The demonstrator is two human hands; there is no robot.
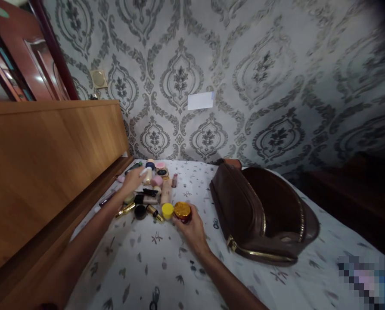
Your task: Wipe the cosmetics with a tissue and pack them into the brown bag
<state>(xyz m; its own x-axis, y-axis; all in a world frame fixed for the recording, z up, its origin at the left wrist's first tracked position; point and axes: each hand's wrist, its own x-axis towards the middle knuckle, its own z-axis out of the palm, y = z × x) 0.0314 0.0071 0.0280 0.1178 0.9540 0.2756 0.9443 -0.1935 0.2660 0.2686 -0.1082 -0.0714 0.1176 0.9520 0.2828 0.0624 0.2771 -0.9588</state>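
A round jar with a shiny amber-gold lid (182, 210) is gripped in my right hand (194, 230), at the near right of a group of cosmetics. Touching or nearly touching it is a small yellow-lidded jar (167, 210). My left hand (135, 178) reaches over the far left of the group, fingers closed at a small white item beside a cream-coloured bottle (148, 175); what the fingers hold is unclear. Around the hands lie a pink round case (156, 180), a beige tube (166, 191), a black round lid (140, 211), and a gold tube (125, 209).
An unzipped brown bag (240, 215) with gold zips stands on the patterned white sheet (166, 267) at the right. A wooden panel (57, 159) borders the left side. Patterned wallpaper (179, 77) rises behind. A blurred-out object (367, 280) lies at the lower right.
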